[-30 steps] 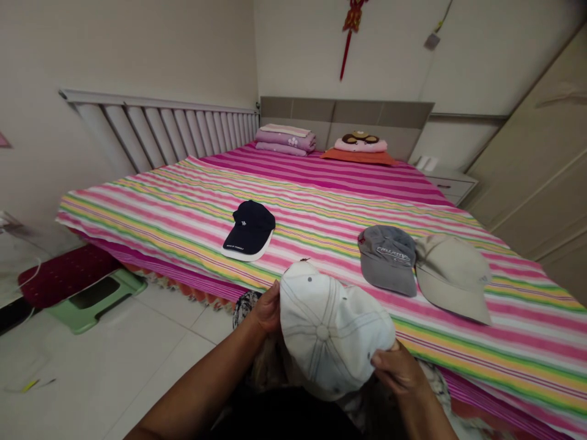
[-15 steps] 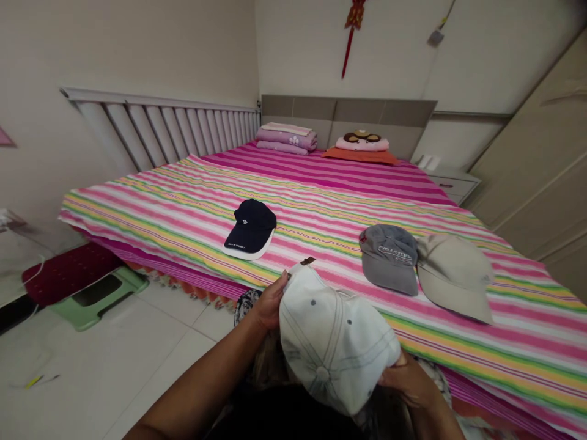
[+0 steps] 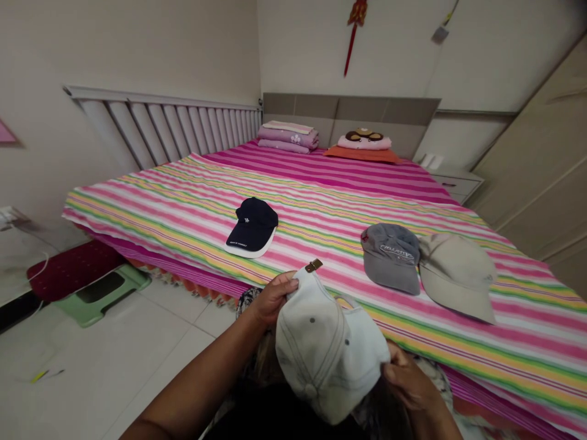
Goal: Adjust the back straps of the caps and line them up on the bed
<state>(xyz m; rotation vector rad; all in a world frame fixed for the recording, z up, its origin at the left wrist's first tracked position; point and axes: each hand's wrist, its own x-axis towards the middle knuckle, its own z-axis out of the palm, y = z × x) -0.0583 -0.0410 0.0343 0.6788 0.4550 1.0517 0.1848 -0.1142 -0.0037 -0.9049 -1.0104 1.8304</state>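
Note:
A white baseball cap [image 3: 316, 354] hangs between my two hands over my lap, its crown toward me and its back strap with a metal buckle sticking up. My left hand [image 3: 276, 297] pinches the cap's edge just below that buckle. At the opposite side, my right hand [image 3: 408, 376] grips the rim with thumb and fingers. Beyond lies a navy cap [image 3: 253, 225] with a white-edged brim, on the striped bedspread [image 3: 316, 226]. A grey cap [image 3: 391, 256] with lettering and a beige cap [image 3: 458, 275] rest against each other farther right.
Folded purple bedding [image 3: 288, 138] and a pink pile on an orange cloth [image 3: 362, 154] sit by the headboard [image 3: 385, 113]. White bed rails [image 3: 169, 128] run along the left. A green stool [image 3: 103, 293] stands on the floor, and a nightstand [image 3: 456, 183] is at right.
The white cap has tilted and shifted slightly left, and its strap with the buckle now stands up more openly. Both hands keep their hold, with the left a little higher.

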